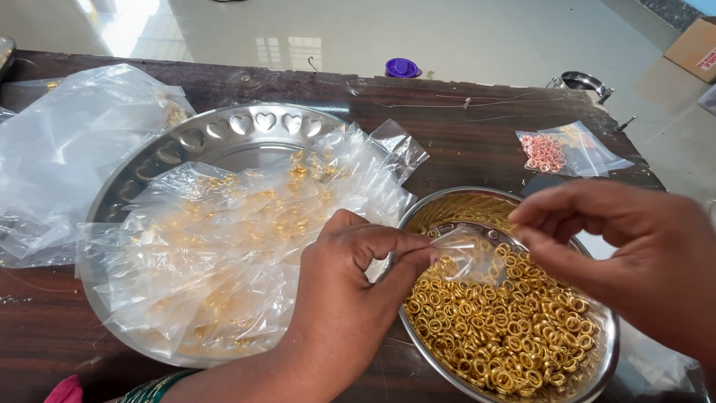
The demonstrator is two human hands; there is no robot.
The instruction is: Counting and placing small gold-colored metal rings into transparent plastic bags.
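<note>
The right hand [634, 261] runs off the right edge, its wrist unseen. The left hand [350, 298] covers part of the bowl's [608, 351] rim. Filled packets [224, 246] hide most of the steel tray [224, 134]; their contents are too small to tell.

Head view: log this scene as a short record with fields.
left hand: left hand pinches a small clear bag at its edge
right hand: right hand at the bag's other side, fingers bent
below hands: steel bowl of gold rings
left of bowl: steel tray heaped with filled bags
far right: bag of pink rings
surface: dark wooden table
</note>
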